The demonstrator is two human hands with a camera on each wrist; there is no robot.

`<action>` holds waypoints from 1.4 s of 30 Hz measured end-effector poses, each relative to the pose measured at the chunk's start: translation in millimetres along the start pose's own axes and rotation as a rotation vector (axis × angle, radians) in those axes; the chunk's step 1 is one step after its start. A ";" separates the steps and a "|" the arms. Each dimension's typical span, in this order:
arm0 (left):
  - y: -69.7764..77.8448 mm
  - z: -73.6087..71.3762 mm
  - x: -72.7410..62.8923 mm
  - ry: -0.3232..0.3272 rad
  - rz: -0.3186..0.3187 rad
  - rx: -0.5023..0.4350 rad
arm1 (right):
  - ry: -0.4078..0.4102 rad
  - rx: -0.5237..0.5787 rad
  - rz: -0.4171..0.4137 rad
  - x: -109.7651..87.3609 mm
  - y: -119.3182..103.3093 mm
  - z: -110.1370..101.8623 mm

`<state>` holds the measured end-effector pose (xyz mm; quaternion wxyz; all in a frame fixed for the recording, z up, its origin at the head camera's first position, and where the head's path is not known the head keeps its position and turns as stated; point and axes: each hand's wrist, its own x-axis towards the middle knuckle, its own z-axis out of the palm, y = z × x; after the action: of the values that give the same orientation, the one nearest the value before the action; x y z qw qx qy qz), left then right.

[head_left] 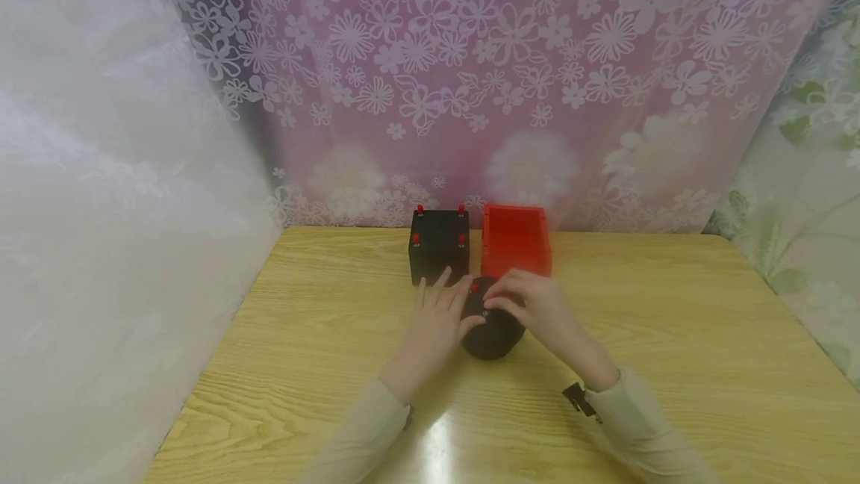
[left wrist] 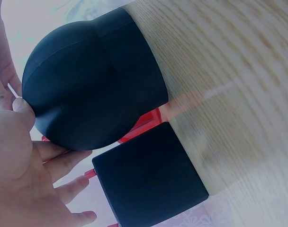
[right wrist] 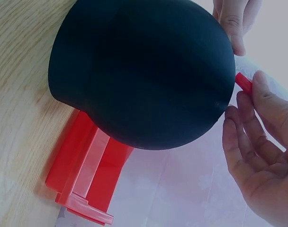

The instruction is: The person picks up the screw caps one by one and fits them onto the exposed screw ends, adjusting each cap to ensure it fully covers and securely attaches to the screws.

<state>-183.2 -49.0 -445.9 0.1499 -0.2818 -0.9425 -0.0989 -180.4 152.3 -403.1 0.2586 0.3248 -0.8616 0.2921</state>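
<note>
A black rounded block (head_left: 493,338) with a narrower round base stands on the table in front of me. My left hand (head_left: 430,331) touches its left side, fingers spread and mostly straight; in the left wrist view the thumb (left wrist: 23,113) lies against the rounded surface. At its top my right hand (head_left: 540,312) pinches a small red-capped toggle switch (right wrist: 244,83) between thumb and index finger. Another red cap (head_left: 474,287) shows on the block's top, near the left fingertips. Just beyond the left fingers is a black box (head_left: 440,264) with several red-capped toggle switches on top.
Behind the rounded block, a red plastic bin (head_left: 516,264) stands beside the black box. The wood-grain table (head_left: 302,364) reaches back to a pink floral curtain (head_left: 430,95). A pale curtain (head_left: 134,170) hangs at the left.
</note>
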 end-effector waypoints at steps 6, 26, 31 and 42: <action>-0.2 1.8 -0.2 0.009 0.006 0.001 | 0.004 -0.042 -0.032 -1.3 -0.5 1.1; -0.3 1.6 -0.2 0.032 0.019 0.031 | -0.019 -0.030 -0.117 -1.3 2.3 -0.7; -0.3 2.4 0.2 0.035 0.018 0.020 | -0.064 -0.022 -0.147 -0.7 3.6 -6.3; -1.1 4.2 2.2 0.016 0.006 -0.003 | -0.057 -0.050 -0.178 0.6 4.2 -8.5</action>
<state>-186.5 -47.6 -449.2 0.1572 -0.2838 -0.9404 -0.1019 -181.6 160.2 -398.2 0.2670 0.4019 -0.8432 0.2371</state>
